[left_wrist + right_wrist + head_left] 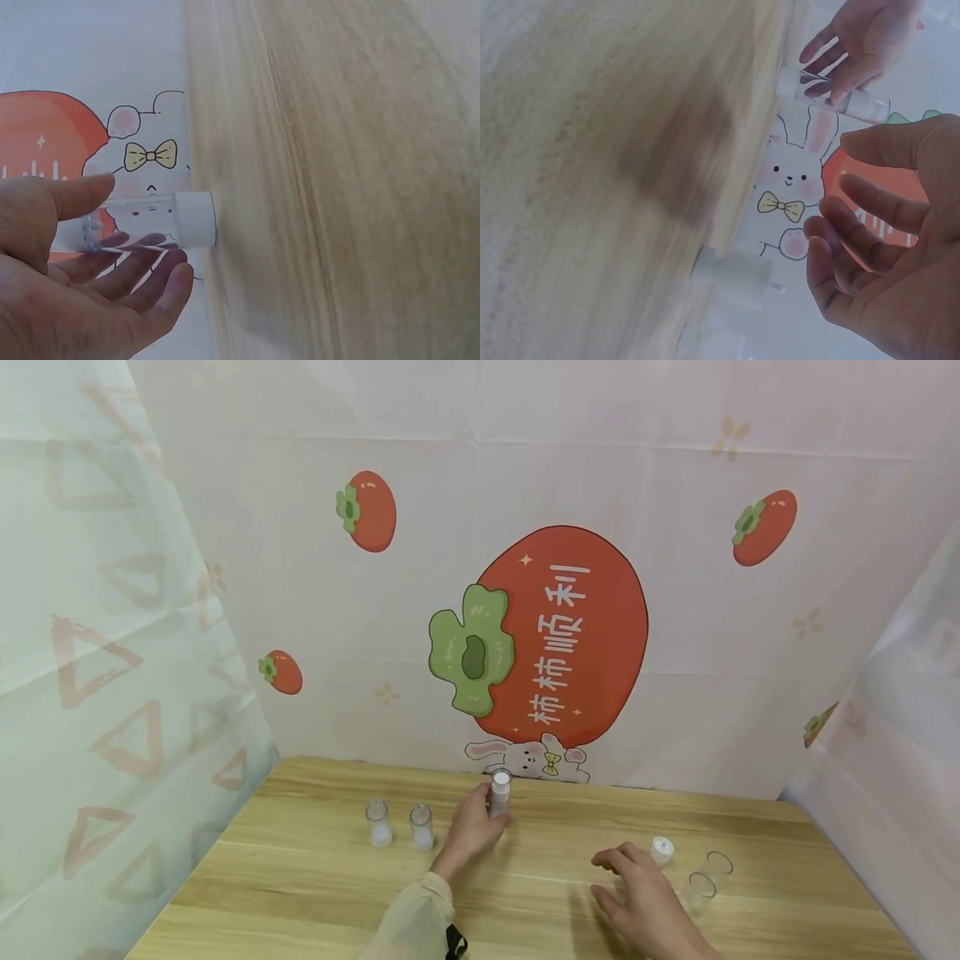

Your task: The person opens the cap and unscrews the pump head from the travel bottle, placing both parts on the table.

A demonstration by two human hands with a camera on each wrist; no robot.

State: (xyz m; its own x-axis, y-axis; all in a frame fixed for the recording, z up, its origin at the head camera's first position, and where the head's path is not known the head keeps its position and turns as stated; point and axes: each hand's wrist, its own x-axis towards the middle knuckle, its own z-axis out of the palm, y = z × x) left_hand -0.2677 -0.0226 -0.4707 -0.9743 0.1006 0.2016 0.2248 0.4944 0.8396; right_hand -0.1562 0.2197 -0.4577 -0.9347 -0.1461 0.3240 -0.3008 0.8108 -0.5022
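Observation:
My left hand (474, 828) holds a small clear bottle (500, 795) upright near the back of the wooden table. In the left wrist view the thumb lies on one side of the bottle (142, 221) and curled fingers on the other; its white end (196, 220) meets the tabletop. My right hand (641, 897) hovers above the table, fingers loosely bent, holding nothing. Just beyond it stands a white pump top (662, 848), whose small nozzle shows in the right wrist view. Two clear cylinders (702, 885) stand to the right of that hand.
Two clear bottles with white lower parts (378, 825) (422, 828) stand upright left of my left hand. Behind the wooden table (300, 860) hangs a printed cloth (675, 727) with red persimmons and a rabbit. More cloth closes off both sides.

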